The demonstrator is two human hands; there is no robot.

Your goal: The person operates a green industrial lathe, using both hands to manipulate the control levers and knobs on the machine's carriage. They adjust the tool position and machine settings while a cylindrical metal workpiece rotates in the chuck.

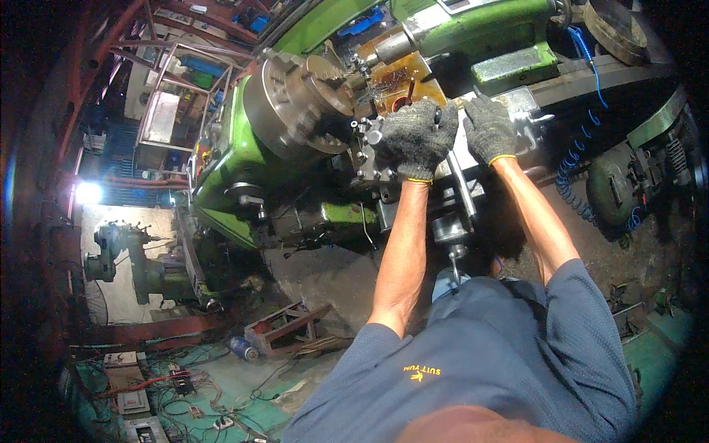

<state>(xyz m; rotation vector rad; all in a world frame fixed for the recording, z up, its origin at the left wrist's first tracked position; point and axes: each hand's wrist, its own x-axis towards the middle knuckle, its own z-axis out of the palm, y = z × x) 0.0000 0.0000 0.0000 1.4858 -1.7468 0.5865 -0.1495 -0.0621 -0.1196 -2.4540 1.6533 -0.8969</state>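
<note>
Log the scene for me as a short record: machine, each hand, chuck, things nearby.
Machine: green lathe
Left hand: gloved, at the tool post; grip unclear
Right hand: gloved, by the metal slide; contact unclear
Chuck: left of both hands
Beyond left hand: amber plate
Far right: blue coiled hose

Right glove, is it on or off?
On: the dark knit glove covers the right hand, ending in a yellow-edged cuff.

The gloves [419,140] are grey with yellow trim [503,159], the tailstock [487,31] green.
</note>
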